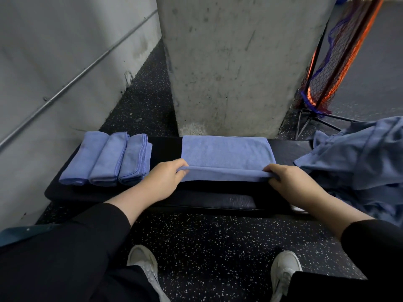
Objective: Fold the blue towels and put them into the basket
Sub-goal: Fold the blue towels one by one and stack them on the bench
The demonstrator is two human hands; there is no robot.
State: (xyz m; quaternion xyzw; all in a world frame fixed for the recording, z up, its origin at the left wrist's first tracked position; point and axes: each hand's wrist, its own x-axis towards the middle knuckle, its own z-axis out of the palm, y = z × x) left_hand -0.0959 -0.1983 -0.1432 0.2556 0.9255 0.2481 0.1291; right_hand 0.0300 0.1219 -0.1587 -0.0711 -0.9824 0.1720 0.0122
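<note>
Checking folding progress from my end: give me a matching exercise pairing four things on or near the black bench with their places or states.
Things:
1. three folded blue towels
2. flat blue towel
3. loose heap of blue cloth
4. grey concrete pillar

States:
A. behind the black padded bench
B. near edge pinched by left hand and right hand
C. side by side, bench's left end
D. piled unfolded at right

Pairs: 1-C, 2-B, 3-D, 4-A

Folded towels (106, 159) left on bench (165, 149); towel (226, 152) centre (pile (359, 153) right).

Towel (226, 152) soft matt terry cloth; bench (165, 149) black padding, slight sheen; pillar (235, 62) rough concrete.
</note>
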